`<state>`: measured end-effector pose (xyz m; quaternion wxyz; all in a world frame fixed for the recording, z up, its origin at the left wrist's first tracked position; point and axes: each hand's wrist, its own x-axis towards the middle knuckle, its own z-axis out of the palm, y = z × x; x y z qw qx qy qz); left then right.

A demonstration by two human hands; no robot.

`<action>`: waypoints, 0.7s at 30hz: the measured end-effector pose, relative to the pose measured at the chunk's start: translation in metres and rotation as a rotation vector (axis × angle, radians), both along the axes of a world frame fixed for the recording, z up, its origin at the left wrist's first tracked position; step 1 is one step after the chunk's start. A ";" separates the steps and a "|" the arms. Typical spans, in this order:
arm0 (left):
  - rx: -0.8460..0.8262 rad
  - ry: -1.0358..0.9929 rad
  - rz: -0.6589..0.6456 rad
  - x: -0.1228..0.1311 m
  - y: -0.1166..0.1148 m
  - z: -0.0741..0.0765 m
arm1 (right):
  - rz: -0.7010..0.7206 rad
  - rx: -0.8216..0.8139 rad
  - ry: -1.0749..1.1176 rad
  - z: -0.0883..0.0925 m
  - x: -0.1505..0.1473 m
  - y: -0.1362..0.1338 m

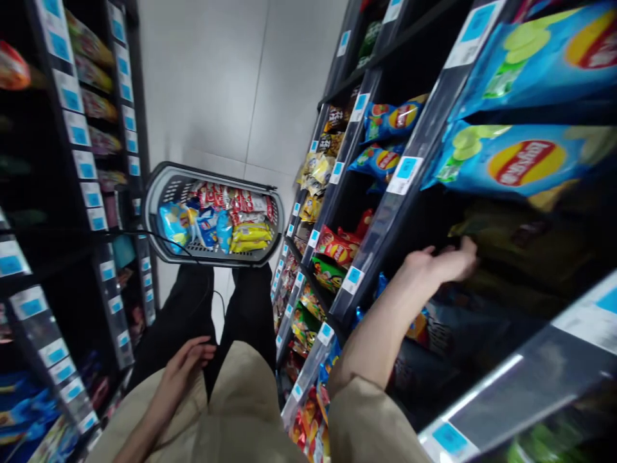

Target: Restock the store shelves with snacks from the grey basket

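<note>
My right hand (446,258) reaches into a dark shelf on the right, with its thumb apart from the fingers. Its fingertips are at the edge of a dim, dark-yellowish snack bag (515,235); whether they touch it is unclear in the shadow. Just above lies a blue bag of potato chips (511,154) with a red and yellow logo. Low in front of my body, my left hand (190,360) hangs by my thigh with loosely bent fingers, holding nothing. A grey shopping basket (166,173) stands on the floor before my feet, holding red, blue and yellow snack packs.
Shelves with blue-and-white price tags (354,280) run along the right, stocked with red chip bags (337,245) and other snacks. Another tagged rack (84,164) stands close on the left. Pale tiled floor (207,83) stretches ahead between them. A thin black cable (168,239) crosses the basket.
</note>
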<state>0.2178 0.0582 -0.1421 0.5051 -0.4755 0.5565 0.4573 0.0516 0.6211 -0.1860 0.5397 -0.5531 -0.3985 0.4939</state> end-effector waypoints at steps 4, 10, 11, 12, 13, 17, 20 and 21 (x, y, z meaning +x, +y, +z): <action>0.016 0.010 0.024 0.004 -0.002 -0.001 | 0.165 0.399 -0.427 -0.011 -0.006 -0.114; 0.012 0.023 0.056 0.013 -0.007 -0.004 | 0.685 0.221 -0.674 -0.111 0.001 -0.261; 0.012 0.026 0.059 0.014 -0.009 -0.004 | 0.819 0.086 -0.681 -0.133 0.008 -0.277; 0.013 0.028 0.062 0.016 -0.010 -0.004 | 0.943 -0.068 -0.683 -0.156 0.016 -0.290; 0.017 0.030 0.066 0.018 -0.012 -0.004 | 1.041 -0.237 -0.693 -0.177 0.025 -0.301; 0.001 0.035 0.099 0.027 -0.020 -0.005 | 1.126 -0.847 -0.838 -0.245 0.064 -0.325; -0.030 0.014 0.124 0.032 -0.025 -0.007 | 1.057 -0.920 -0.862 -0.276 0.091 -0.328; -0.041 0.004 0.130 0.034 -0.027 -0.007 | 1.046 -0.901 -0.848 -0.284 0.099 -0.327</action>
